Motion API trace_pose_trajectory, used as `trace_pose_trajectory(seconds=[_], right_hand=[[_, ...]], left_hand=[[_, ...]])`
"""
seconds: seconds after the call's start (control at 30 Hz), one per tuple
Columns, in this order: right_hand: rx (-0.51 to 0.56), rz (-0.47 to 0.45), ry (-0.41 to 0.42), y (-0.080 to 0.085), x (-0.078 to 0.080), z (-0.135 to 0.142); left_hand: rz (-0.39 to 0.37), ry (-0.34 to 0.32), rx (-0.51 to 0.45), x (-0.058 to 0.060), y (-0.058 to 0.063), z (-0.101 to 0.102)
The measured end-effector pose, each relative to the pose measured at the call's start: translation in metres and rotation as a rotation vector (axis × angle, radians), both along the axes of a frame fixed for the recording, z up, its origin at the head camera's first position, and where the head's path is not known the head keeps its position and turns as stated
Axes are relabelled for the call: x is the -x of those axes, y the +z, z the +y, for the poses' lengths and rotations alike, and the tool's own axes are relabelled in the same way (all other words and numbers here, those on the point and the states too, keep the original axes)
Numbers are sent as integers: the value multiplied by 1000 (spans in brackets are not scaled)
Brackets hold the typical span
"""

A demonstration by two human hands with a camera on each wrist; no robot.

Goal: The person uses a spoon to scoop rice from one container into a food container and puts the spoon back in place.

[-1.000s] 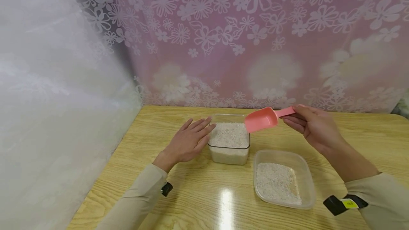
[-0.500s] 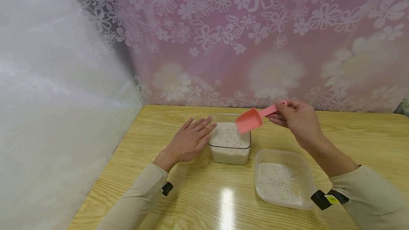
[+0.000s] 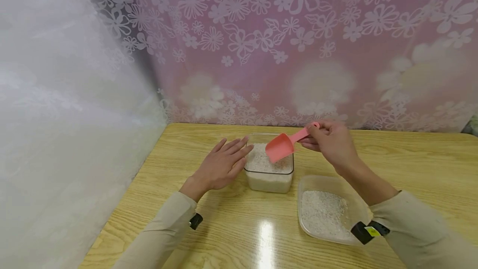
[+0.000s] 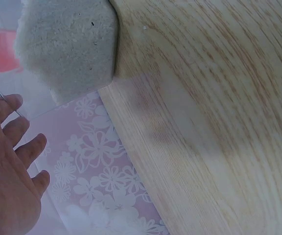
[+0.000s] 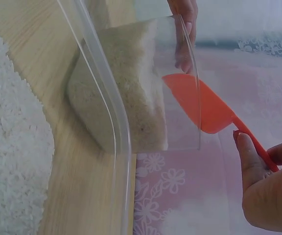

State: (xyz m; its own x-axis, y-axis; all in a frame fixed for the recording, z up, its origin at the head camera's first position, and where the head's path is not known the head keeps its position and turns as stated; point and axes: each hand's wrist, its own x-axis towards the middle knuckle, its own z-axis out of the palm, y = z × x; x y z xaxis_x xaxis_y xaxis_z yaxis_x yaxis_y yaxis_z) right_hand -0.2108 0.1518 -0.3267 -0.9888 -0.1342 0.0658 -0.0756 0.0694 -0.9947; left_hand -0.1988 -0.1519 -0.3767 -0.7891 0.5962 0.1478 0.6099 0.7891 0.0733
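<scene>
My right hand (image 3: 332, 142) pinches the handle of a pink scoop (image 3: 280, 147), whose bowl tilts down over a clear square container (image 3: 269, 183) of rice. In the right wrist view the scoop (image 5: 195, 103) reaches inside that container's rim, its tip close to the rice (image 5: 136, 88). The scoop's bowl looks bare of rice. Straight fingers of my left hand (image 3: 220, 165) touch the container's left side near the rim; the left wrist view shows those fingers (image 4: 31, 152) spread along the clear wall.
A second, wider plastic tub (image 3: 304, 227) with a shallower layer of rice (image 3: 323, 213) stands at the front right, under my right forearm. Both sit on a wooden table (image 3: 224, 231). A pink floral curtain (image 3: 261, 74) hangs behind the table, and a whitish sheet (image 3: 74, 115) at left.
My right hand has moved left with the scoop, from the container's right edge to over its rice, and the scoop tilts further down. My left hand has stayed in place.
</scene>
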Motion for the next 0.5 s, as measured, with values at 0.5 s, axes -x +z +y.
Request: trace_pose_trajectory(seconds=[0.5], right_hand=[[-59,-89,47,-8,1,-13]], left_hand=[[12,-6,-11,-1,0,0]])
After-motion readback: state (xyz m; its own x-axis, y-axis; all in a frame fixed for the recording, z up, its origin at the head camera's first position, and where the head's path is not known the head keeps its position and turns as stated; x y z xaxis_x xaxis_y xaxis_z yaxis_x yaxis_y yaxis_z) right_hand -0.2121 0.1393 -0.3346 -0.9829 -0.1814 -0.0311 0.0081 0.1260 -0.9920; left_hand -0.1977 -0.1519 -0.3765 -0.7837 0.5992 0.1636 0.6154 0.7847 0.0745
